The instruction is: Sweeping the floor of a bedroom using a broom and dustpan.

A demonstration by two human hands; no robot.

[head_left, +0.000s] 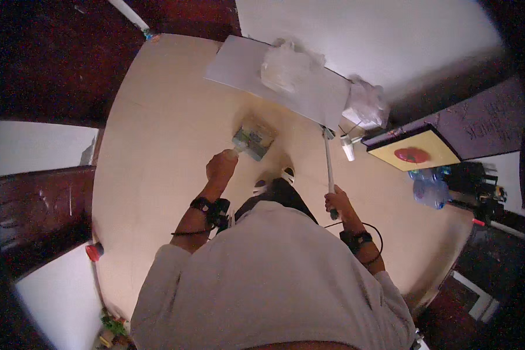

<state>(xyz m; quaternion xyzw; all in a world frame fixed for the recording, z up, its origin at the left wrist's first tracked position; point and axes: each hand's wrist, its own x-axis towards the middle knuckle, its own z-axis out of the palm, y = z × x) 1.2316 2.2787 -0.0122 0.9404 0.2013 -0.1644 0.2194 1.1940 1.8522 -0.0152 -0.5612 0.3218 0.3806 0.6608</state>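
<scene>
My left hand (220, 167) is closed around the pale handle of a dustpan (255, 140), whose wide grey-green pan is out ahead of my feet, over the floor. Its contents are too blurred to make out. On the other side, my right hand (339, 204) grips the dark end of a long grey pole, which looks like a broom (329, 161). The pole's far end reaches the edge of a white table, where a small dark head partly shows.
The white table (239, 64) carries a plastic bag (289, 64); another bag (367, 105) sits beside it. To the right are a white hair-dryer-shaped object (347, 148), a yellow panel with a red oval (414, 154) and blue water bottles (430, 191). A red object (94, 252) stands at the left wall.
</scene>
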